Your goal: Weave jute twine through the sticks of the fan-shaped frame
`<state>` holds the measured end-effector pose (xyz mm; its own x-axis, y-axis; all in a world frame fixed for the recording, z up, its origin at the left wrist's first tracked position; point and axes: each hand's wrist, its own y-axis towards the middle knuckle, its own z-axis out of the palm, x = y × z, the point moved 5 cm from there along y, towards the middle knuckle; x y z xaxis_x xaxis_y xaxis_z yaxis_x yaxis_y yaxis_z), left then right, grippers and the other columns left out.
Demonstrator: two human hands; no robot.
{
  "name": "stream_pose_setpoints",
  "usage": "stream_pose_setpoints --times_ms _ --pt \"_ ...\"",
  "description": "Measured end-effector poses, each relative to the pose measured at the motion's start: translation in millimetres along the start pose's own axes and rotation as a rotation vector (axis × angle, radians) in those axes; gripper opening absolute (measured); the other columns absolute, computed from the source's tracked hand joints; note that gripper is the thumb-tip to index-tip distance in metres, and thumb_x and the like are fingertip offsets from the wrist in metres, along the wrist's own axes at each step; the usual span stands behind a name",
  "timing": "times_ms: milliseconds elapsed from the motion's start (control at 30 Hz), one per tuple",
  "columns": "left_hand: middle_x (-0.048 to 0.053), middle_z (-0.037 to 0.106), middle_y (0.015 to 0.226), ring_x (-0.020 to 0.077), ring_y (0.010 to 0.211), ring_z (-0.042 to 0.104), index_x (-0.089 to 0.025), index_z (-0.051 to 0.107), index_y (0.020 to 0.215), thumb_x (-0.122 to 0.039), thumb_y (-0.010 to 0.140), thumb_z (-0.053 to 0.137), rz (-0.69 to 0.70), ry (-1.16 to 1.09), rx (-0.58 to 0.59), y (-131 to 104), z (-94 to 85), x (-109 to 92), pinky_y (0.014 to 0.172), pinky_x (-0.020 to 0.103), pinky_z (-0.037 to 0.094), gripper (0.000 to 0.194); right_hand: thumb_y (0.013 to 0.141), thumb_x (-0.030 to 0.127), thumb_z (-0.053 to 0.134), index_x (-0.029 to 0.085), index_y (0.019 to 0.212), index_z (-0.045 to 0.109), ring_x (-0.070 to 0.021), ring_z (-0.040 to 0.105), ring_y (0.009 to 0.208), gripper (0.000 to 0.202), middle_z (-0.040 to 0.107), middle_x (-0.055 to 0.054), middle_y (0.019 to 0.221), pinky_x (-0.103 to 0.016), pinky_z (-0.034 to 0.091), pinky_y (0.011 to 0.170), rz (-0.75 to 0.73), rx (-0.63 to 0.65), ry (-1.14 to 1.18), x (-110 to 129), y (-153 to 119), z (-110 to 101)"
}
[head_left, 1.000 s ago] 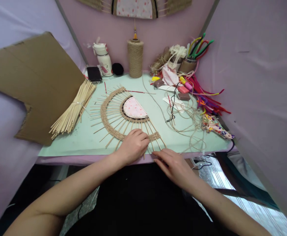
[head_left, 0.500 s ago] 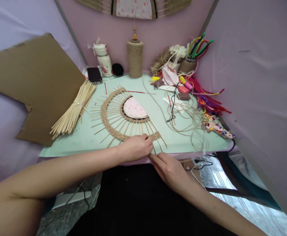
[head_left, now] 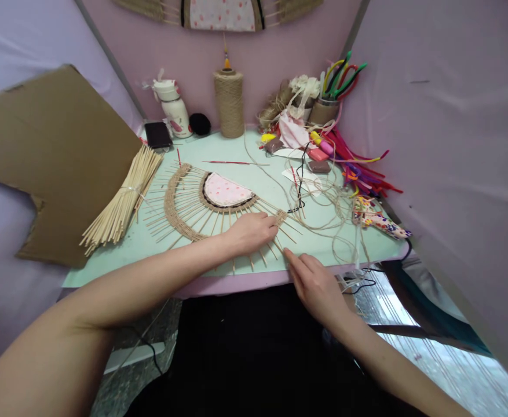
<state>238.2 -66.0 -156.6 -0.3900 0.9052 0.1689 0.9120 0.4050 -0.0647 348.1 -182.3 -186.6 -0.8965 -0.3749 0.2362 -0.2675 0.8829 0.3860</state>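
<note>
A half-round weaving of thin sticks and brown twine lies on the table, with a pink-dotted fabric half-circle at its centre. My left hand is closed over the lower right of its twine band, covering part of it. Fingertips and thumb grip the band's edge and sticks there. Just to the right and nearer me, my right hand has its fingers together, their tips at the outer end of a stick. Whatever is pinched between them is too small to make out.
Bundled sticks and cut cardboard stand at left. A twine cone and bottle are at the back. Loose twine, pipe cleaners and a flower-patterned glue gun lie right.
The weaving has turned and shifted slightly on the table. My left hand has moved up and right along its band; my right hand has moved right, away from the left hand.
</note>
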Motion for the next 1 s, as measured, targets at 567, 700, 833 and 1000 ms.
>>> stream_pose_setpoints --times_ms 567,700,833,1000 --pt "0.006 0.054 0.142 0.0208 0.111 0.055 -0.019 0.059 0.129 -0.013 0.095 0.042 0.327 -0.255 -0.004 -12.3 -1.1 22.4 0.098 0.032 0.041 0.039 0.098 0.015 0.043 0.007 0.131 0.055 -0.0177 0.055 0.071 0.036 0.058 -0.006 0.077 -0.030 0.047 0.069 -0.065 0.017 -0.013 16.0 -16.6 2.7" --pt "0.008 0.052 0.145 0.0200 0.111 0.052 -0.021 0.056 0.134 -0.017 0.099 0.037 0.291 -0.308 -0.063 -16.3 7.8 23.8 0.100 0.034 0.040 0.040 0.098 0.015 0.040 0.008 0.130 0.056 -0.0180 0.057 0.074 0.036 0.060 -0.007 0.079 -0.029 0.049 0.070 -0.099 0.062 0.034 22.4 -17.9 3.2" --pt "0.009 0.051 0.144 0.0190 0.112 0.051 -0.022 0.053 0.137 -0.017 0.100 0.035 0.233 -0.344 -0.105 -18.0 10.8 22.4 0.100 0.035 0.040 0.041 0.099 0.017 0.038 0.010 0.129 0.057 -0.0196 0.060 0.077 0.036 0.063 -0.009 0.082 -0.032 0.052 0.073 -0.089 0.100 0.079 28.4 -17.1 4.6" --pt "0.007 0.052 0.144 0.0178 0.114 0.050 -0.020 0.047 0.141 -0.016 0.100 0.033 0.191 -0.389 -0.109 -13.9 13.6 21.7 0.102 0.033 0.038 0.044 0.098 0.017 0.038 0.011 0.130 0.058 -0.0215 0.062 0.082 0.038 0.066 -0.011 0.086 -0.036 0.055 0.077 0.002 0.153 0.260 31.6 -11.0 3.5"
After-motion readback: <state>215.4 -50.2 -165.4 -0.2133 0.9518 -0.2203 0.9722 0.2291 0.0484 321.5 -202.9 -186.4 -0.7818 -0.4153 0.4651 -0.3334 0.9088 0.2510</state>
